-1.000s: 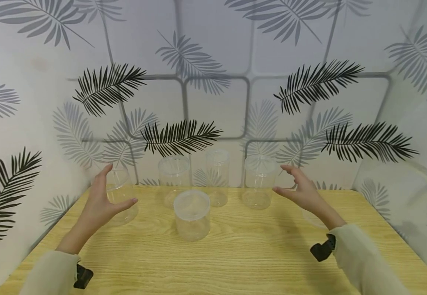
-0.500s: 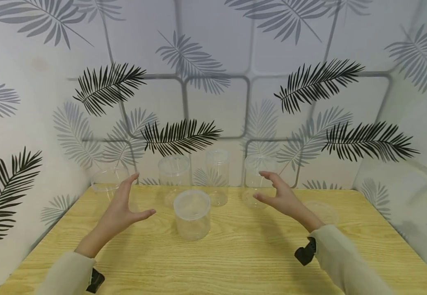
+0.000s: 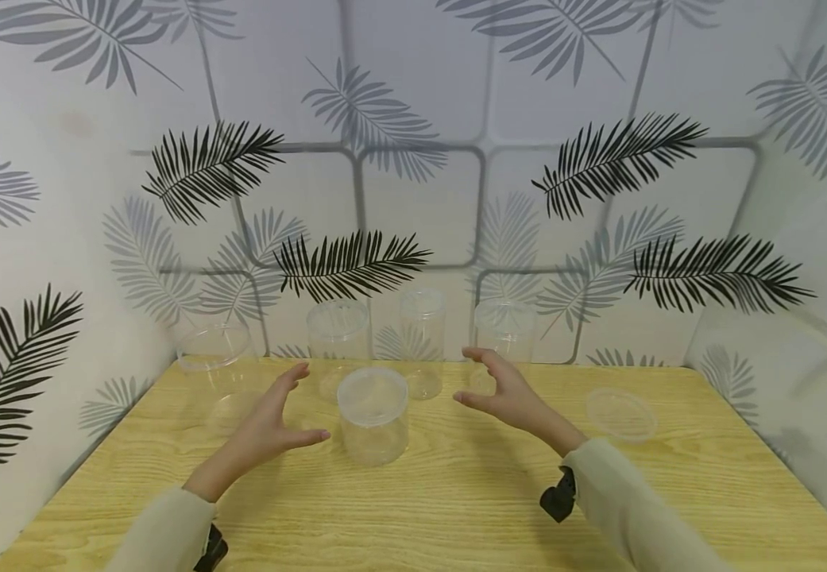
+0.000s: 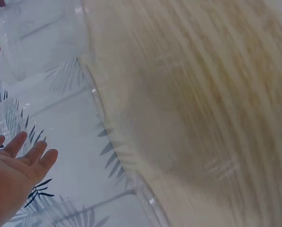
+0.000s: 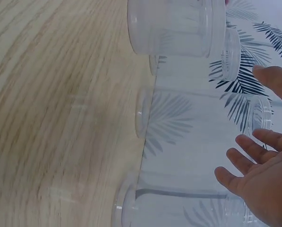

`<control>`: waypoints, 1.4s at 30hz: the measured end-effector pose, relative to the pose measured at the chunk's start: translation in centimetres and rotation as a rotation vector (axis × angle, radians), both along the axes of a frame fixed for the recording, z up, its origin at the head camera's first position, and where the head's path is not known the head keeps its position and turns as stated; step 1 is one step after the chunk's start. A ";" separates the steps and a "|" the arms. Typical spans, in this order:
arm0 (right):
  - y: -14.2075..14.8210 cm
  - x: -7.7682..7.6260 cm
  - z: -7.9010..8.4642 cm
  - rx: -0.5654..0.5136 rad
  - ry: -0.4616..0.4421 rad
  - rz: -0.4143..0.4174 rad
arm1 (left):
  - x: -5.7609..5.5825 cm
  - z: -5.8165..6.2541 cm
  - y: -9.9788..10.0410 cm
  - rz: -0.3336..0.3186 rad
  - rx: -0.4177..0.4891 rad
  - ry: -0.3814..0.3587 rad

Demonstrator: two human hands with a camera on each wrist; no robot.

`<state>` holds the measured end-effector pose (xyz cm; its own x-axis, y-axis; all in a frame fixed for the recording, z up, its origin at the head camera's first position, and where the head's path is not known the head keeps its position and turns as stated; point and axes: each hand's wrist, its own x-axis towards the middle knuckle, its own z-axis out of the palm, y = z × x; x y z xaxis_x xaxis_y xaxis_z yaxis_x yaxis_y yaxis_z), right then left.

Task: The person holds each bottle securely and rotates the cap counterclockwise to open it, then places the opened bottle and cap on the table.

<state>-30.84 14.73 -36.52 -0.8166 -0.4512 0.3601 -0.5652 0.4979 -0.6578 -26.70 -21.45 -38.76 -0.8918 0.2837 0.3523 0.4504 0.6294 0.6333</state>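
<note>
A short clear jar [image 3: 373,421] with its lid on stands nearest the front, between both hands. My left hand [image 3: 263,433] hovers to its left, thumb and fingers spread apart, holding nothing. To its right, my right hand [image 3: 509,397] is likewise spread and holds nothing, partly covering a lidded clear jar [image 3: 506,326] behind it. In the right wrist view the short jar [image 5: 174,28] appears at the top, apart from the fingers. Behind it stand a wide lidded jar [image 3: 337,342] and a tall narrow jar [image 3: 423,342]. An uncovered clear jar [image 3: 214,357] is at the left.
A loose clear round lid [image 3: 622,415] lies on the wooden table [image 3: 456,508] at the right. A leaf-patterned wall [image 3: 413,199] rises right behind the table, with side walls at left and right.
Both hands have moved inward toward the short jar, the left one rightward and the right one leftward. The uncovered jar and loose lid now show fully. The jars have not moved.
</note>
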 end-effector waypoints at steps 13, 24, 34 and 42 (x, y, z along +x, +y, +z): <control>-3.8 0.2 -1.9 0.015 -0.025 0.083 | -1.4 -1.6 2.5 -0.122 0.032 -0.099; -6.5 0.2 -2.5 -0.012 -0.033 0.120 | -2.4 -1.9 3.8 -0.146 0.051 -0.194; -8.0 0.3 -3.1 -0.048 -0.021 0.127 | -2.8 -2.3 4.0 -0.153 0.085 -0.315; -8.5 0.4 -3.0 -0.040 -0.004 0.088 | -3.0 -2.3 3.9 -0.201 0.093 -0.320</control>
<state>-30.46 6.21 -39.50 -0.7759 -0.5065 0.3760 -0.6028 0.4197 -0.6786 -29.70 -17.52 -41.11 -0.8906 0.4441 0.0982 0.3296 0.4814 0.8122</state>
